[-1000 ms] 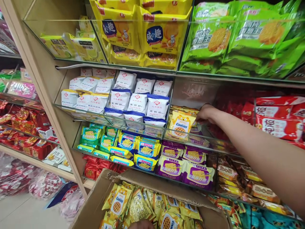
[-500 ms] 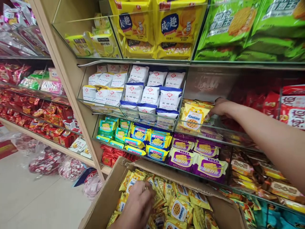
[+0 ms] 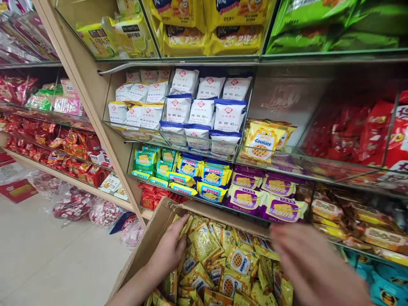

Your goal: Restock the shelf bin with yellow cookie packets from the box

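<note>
Yellow cookie packets (image 3: pixel 237 261) fill an open cardboard box (image 3: pixel 140 250) at the bottom. Inside its left side, my left hand (image 3: pixel 170 246) is closed on a yellow packet (image 3: pixel 185 224), its fingers near the back wall. My right hand (image 3: pixel 312 259), smeared by motion, hangs over the box's right side; whether it holds anything cannot be made out. On the shelf above, a small stack of the same cookie packets (image 3: pixel 263 140) stands at the left of a glass-fronted compartment, untouched by either hand.
Beside that stack are white packets (image 3: pixel 200 110) on the left and red packets (image 3: pixel 357 131) on the right. Purple biscuit packs (image 3: pixel 245 197) lie on the shelf below. A wooden upright (image 3: pixel 86 102) divides the shelving. Plastic bags (image 3: pixel 75 206) rest on the floor at left.
My right hand has come down from the shelf stack to the box. My left hand has moved up and left within the box. The view has shifted slightly, with the upper shelves now higher.
</note>
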Demonstrator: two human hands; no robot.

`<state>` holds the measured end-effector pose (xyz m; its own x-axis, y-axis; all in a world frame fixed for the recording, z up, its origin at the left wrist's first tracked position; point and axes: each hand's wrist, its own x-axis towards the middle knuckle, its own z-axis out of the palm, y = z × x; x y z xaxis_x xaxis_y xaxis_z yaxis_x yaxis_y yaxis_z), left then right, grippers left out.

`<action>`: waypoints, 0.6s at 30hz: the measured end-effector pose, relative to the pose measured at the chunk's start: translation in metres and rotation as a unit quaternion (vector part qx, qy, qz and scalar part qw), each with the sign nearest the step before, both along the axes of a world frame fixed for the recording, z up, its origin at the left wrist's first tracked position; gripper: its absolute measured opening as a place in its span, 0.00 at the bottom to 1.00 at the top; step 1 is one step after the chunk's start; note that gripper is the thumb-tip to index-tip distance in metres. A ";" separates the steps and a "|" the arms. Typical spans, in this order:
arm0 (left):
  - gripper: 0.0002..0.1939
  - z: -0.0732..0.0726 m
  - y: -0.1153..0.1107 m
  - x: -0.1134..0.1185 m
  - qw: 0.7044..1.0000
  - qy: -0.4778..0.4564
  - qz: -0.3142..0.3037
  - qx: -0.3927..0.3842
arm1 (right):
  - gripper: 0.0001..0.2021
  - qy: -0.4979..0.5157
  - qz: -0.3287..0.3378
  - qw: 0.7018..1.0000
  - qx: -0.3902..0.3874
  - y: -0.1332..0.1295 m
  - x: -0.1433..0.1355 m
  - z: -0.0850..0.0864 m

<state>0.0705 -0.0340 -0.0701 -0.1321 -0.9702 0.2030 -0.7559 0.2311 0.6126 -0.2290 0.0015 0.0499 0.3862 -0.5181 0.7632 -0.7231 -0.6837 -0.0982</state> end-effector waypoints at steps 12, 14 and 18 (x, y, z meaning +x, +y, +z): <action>0.25 0.064 0.035 -0.103 0.685 0.669 -0.028 0.288 | 0.38 -0.345 0.044 0.841 0.415 0.027 0.061 -0.124; 0.22 0.068 0.036 -0.109 0.643 0.701 -0.059 0.304 | 0.35 -0.311 0.035 0.868 0.386 0.026 0.055 -0.118; 0.24 0.066 0.031 -0.106 0.699 0.657 -0.073 0.272 | 0.22 -0.391 0.040 0.822 0.411 0.038 0.052 -0.111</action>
